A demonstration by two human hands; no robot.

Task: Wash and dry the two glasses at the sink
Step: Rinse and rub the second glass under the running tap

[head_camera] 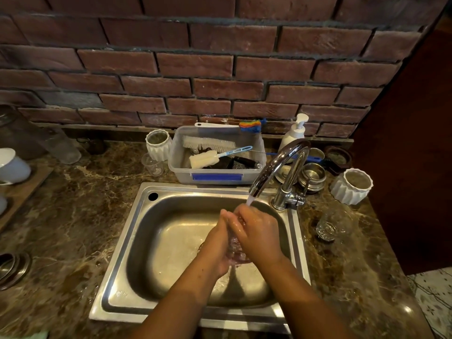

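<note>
Brick wall [220,69] behind; brown marble countertop [73,216] with a stainless sink [137,241] set into it. Tap [278,162] at 2 o'clock of the basin, running; the stream [250,200] lands on the hands.

Grip: left hand [217,243] and right hand [259,233] are both closed round one clear glass [235,250], held over the basin centre. The left cups its lower part, and the right's fingers wrap the upper part. The glass is mostly hidden between the palms, so I cannot tell which way its mouth points.

Second glass [330,226] stands on the wet counter at 3 o'clock of the sink, well apart from the hands. Plastic tub of brushes [215,177] at 12 o'clock, pump bottle [294,133] beside the tap.

Judgement: rinse or hand-wash of the first glass is under way; drying is not begun.

Risks:
- Wet skin on wet glass. A slip would drop the glass onto the steel basin, where it could chip or break.
- The tap spout is close above the hands, so lifting the glass carelessly could knock its rim on the spout.
- The second glass sits on a wet slab near the right forearm, and an elbow swing could topple it.
</note>
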